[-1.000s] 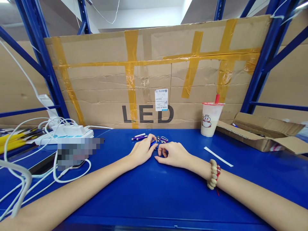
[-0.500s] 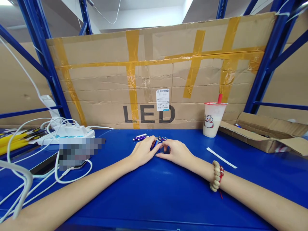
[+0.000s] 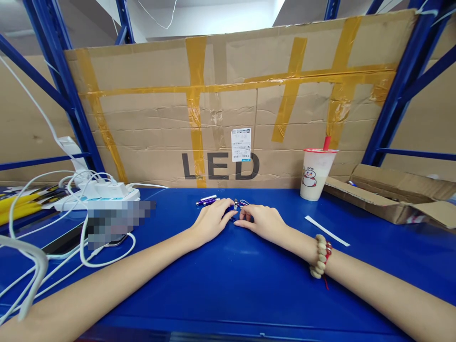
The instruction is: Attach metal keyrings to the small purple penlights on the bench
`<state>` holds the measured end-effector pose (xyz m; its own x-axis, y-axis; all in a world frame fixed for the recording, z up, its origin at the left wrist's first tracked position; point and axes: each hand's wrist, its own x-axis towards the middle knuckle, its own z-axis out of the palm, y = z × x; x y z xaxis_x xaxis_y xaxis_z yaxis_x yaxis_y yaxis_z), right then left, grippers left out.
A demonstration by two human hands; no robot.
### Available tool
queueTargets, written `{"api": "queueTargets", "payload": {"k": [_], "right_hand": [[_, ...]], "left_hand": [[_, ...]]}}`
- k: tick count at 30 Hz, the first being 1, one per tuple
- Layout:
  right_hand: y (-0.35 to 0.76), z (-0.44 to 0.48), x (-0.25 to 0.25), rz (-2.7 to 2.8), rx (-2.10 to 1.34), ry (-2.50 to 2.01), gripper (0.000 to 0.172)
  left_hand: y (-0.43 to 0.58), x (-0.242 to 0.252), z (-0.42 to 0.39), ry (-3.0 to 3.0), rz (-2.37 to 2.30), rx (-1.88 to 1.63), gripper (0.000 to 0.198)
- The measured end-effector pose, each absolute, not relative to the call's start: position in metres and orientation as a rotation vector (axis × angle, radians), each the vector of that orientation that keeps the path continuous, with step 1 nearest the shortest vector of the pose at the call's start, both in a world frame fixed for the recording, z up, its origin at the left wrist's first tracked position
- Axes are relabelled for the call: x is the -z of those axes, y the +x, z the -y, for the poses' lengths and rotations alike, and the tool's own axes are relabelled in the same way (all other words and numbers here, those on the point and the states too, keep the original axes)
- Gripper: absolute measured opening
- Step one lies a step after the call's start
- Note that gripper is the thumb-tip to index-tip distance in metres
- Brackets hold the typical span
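Note:
Near the middle of the blue table, my left hand (image 3: pixel 213 219) rests with its fingers curled round a small dark-blue metal piece (image 3: pixel 233 219), mostly hidden, its end showing by the thumb. Facing it is my right hand (image 3: pixel 262 221), with bent fingers and the thumb held apart; I see nothing between them. Just beyond both hands lie small metal parts with a ring or cord loop (image 3: pixel 243 203). Purple-blue and silver pen-like tubes (image 3: pixel 207 200) lie to the left of these, behind my left hand.
A white strip (image 3: pixel 327 231) lies right of my hands. Behind it stand a drink cup (image 3: pixel 315 175) with a red straw and an open cardboard box (image 3: pixel 377 199). Power strips (image 3: pixel 103 192), cables and a phone (image 3: pixel 64 240) occupy the left. Taped cardboard (image 3: pixel 156 123) closes the back.
My hands have drawn slightly apart. The blue piece between them shows less now. The view has tilted a little, so the scene sits slightly higher.

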<state>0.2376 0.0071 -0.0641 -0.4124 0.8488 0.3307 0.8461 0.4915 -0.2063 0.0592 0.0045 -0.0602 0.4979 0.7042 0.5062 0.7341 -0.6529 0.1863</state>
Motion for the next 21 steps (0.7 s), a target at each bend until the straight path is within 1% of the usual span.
{"api": "queueTargets", "payload": {"k": [3,7,12,17,21], "right_hand": [[0.2378,-0.0077,0.0638,2.358,-0.010,-1.437,0.036],[0.2387,-0.0079,0.0614,2.395,-0.096,-1.417,0.032],[0.2390,-0.0067,0.0602,2.387,-0.019,-1.462,0.038],[0.2392,-0.0071,0.0612,2.377,-0.019,-1.421,0.042],[0.2392,-0.0069,0.0602,2.318,0.089,-1.434,0.044]], "left_hand": [[0.0592,0.0603,-0.0049,-2.686,1.286,0.879,0.018],[0.0600,0.0602,-0.0048,-2.712,1.331,0.903,0.015],[0.0603,0.0602,-0.0043,-2.732,1.349,0.919,0.015],[0.0602,0.0603,-0.0039,-2.713,1.347,0.937,0.016],[0.0607,0.0601,-0.0040,-2.655,1.358,0.923,0.017]]}}
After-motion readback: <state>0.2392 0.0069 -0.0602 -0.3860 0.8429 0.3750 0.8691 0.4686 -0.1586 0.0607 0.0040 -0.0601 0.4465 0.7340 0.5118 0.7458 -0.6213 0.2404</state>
